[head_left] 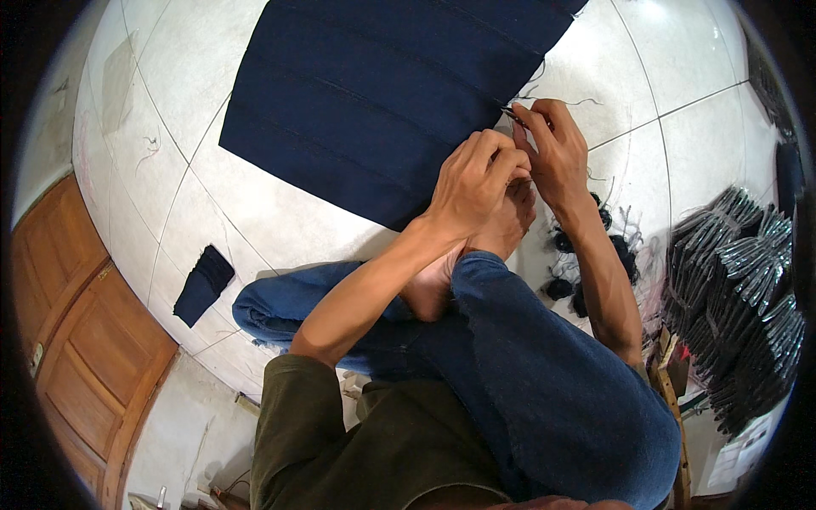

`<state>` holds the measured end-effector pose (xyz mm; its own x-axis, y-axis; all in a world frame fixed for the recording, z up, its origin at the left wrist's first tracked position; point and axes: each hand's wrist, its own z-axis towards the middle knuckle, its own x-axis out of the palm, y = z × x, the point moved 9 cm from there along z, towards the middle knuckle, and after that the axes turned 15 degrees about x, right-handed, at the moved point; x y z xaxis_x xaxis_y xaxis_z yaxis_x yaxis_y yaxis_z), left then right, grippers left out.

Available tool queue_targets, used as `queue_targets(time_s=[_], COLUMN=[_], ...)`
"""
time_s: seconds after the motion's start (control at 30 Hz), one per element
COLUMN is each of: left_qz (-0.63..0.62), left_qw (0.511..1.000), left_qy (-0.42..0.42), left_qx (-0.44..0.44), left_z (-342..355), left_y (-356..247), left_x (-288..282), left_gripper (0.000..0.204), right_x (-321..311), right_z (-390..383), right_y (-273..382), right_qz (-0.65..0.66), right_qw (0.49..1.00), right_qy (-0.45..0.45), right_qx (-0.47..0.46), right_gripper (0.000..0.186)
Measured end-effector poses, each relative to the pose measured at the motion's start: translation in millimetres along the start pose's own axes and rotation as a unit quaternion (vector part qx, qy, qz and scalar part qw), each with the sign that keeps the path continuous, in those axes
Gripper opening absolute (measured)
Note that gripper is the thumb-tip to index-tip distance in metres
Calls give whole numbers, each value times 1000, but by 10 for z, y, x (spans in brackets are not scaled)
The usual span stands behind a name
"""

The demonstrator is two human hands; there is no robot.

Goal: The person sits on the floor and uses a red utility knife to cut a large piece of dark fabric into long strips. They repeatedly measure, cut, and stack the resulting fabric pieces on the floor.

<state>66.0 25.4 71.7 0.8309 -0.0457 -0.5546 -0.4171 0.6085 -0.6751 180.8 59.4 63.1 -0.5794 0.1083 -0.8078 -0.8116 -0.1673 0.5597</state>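
Observation:
A large navy cloth panel (340, 102) with several long seam lines lies on the floor in front of me. My left hand (476, 183) rests over its near right edge, above my bare foot (507, 223). The fingers are curled closed, and what they pinch is hidden. Just to the right, my right hand (552, 144) is closed round a small dark pointed tool (507, 111), mostly covered by the fingers. The tool's tip touches or nearly touches the cloth's right edge, where loose threads (531, 85) stick out.
Dark thread scraps and tufts (559, 287) lie right of my foot. Farther right is a heap of shiny dark bundled strips (735, 297). A small folded navy cloth (204, 285) lies on the tiles (204, 208) at left, near a wooden door (102, 365). My jeans-clad legs (552, 365) are crossed below.

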Motion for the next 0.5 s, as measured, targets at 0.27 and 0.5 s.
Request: queue_targets(time_s=[0.27,0.5], left_qz=[20,-111], left_qw=[973,913], left_qy=[194,280], left_qx=[123,276], left_z=[-1,-217], left_y=[-589,-1457], left_x=[571,1375], left_gripper=[8,22], right_x=[-412,-1260], right_z=[108,150], right_y=[-360,-974], right_qz=[21,-196], right_qw=[992,950], right_qy=[69,114], right_qx=[103,217], right_gripper=[39,27])
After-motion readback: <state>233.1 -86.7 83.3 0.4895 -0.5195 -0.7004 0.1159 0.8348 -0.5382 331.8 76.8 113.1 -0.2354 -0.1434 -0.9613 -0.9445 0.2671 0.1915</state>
